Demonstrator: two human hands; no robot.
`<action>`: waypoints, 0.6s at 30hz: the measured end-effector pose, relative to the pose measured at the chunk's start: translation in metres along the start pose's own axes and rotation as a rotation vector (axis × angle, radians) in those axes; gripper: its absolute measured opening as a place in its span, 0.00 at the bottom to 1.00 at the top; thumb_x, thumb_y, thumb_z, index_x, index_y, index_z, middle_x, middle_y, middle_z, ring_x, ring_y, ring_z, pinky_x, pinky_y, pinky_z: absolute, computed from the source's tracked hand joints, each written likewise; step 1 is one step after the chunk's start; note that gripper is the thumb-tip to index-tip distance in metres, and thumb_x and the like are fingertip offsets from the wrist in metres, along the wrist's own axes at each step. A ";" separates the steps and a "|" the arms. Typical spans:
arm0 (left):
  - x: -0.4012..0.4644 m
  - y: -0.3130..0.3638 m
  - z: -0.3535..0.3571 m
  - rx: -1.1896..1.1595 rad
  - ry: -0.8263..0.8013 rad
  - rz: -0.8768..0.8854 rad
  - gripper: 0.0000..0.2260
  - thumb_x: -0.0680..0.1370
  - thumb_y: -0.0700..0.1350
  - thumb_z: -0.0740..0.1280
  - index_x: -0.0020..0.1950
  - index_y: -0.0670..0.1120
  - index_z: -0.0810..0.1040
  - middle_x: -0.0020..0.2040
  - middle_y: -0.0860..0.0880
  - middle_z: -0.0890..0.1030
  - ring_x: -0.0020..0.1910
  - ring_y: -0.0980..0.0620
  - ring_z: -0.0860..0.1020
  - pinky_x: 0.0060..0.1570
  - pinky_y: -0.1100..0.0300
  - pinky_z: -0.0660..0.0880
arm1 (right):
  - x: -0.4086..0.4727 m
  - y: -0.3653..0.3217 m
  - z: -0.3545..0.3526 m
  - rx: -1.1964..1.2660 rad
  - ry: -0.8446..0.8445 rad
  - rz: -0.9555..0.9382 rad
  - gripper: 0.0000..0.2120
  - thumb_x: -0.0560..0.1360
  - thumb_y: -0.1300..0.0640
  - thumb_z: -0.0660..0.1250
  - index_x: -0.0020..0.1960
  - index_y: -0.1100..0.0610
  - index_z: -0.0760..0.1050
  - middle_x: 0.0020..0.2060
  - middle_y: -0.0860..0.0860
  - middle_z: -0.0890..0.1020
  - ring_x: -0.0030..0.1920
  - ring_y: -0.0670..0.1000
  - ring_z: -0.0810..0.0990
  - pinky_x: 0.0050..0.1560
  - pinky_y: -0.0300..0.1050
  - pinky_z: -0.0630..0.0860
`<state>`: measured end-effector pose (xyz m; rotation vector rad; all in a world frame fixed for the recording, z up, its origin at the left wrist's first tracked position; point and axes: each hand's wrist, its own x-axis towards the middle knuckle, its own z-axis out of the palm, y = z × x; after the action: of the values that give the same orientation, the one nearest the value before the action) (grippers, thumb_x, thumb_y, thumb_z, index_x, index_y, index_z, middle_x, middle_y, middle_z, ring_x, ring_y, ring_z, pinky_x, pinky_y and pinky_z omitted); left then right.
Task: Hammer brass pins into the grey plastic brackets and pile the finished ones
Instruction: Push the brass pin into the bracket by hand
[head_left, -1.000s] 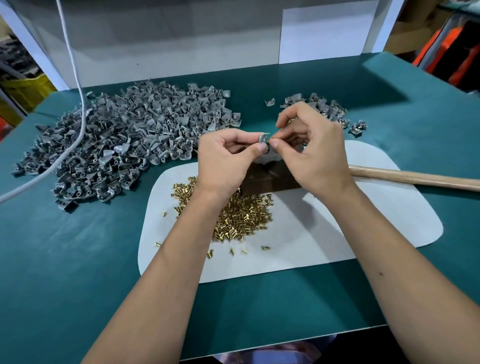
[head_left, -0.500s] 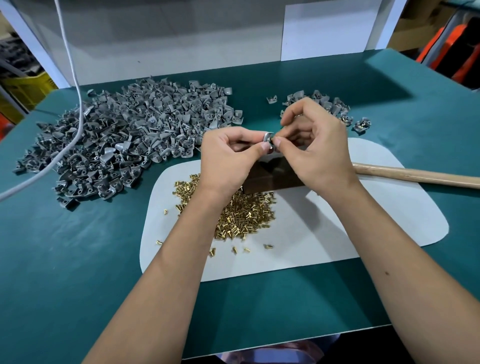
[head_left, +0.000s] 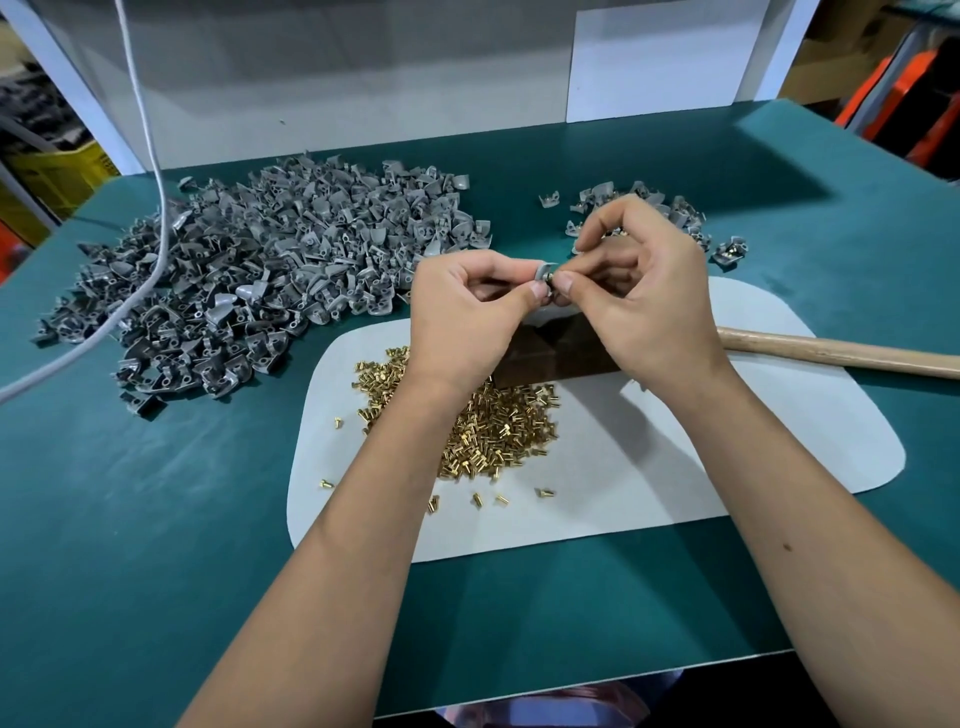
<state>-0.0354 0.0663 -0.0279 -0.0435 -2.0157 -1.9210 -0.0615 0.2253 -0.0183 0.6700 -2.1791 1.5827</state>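
Hands: two, raised together above the white mat (head_left: 727, 467); fingertips meet at one small grey bracket (head_left: 542, 271)
Left hand (head_left: 467, 317): grip closed, thumb and forefinger pinching the bracket
Right hand (head_left: 644, 291): grip curled, thumb and forefinger pinched at the bracket's right side; a pin between them cannot be made out
Brackets: one large grey heap (head_left: 270, 275) at far left of the green bench (head_left: 156, 545), too many to count; one small pile (head_left: 675, 213) at far right, partly hidden by the right hand
Brass pins (head_left: 498, 431): one heap on the mat, uncountable; about seven strays around it
Hammer: one; wooden handle (head_left: 841, 356) runs right, dark head (head_left: 545, 356) under the hands
Cable (head_left: 150, 156): one, white, trailing over the large heap
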 end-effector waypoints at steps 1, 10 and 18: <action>0.000 -0.001 0.000 0.010 0.003 0.002 0.07 0.72 0.30 0.76 0.47 0.39 0.86 0.44 0.42 0.87 0.45 0.44 0.87 0.53 0.48 0.83 | 0.000 0.000 0.000 -0.004 0.001 0.001 0.12 0.72 0.67 0.74 0.50 0.59 0.73 0.37 0.50 0.86 0.39 0.49 0.86 0.47 0.52 0.84; 0.001 -0.001 0.003 0.129 0.033 0.024 0.06 0.71 0.32 0.77 0.46 0.40 0.87 0.43 0.45 0.87 0.44 0.48 0.87 0.53 0.47 0.84 | -0.002 -0.003 0.005 -0.017 0.027 0.001 0.12 0.71 0.70 0.72 0.47 0.63 0.71 0.35 0.57 0.82 0.38 0.57 0.83 0.42 0.51 0.82; 0.000 -0.004 0.006 0.207 0.023 0.044 0.05 0.72 0.33 0.77 0.45 0.38 0.86 0.43 0.46 0.87 0.43 0.49 0.87 0.51 0.50 0.84 | -0.002 -0.002 0.007 -0.063 0.046 0.041 0.12 0.70 0.71 0.72 0.46 0.60 0.72 0.35 0.56 0.82 0.37 0.52 0.83 0.41 0.52 0.82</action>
<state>-0.0380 0.0718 -0.0316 -0.0128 -2.1685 -1.6695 -0.0587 0.2183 -0.0206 0.5677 -2.2129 1.5272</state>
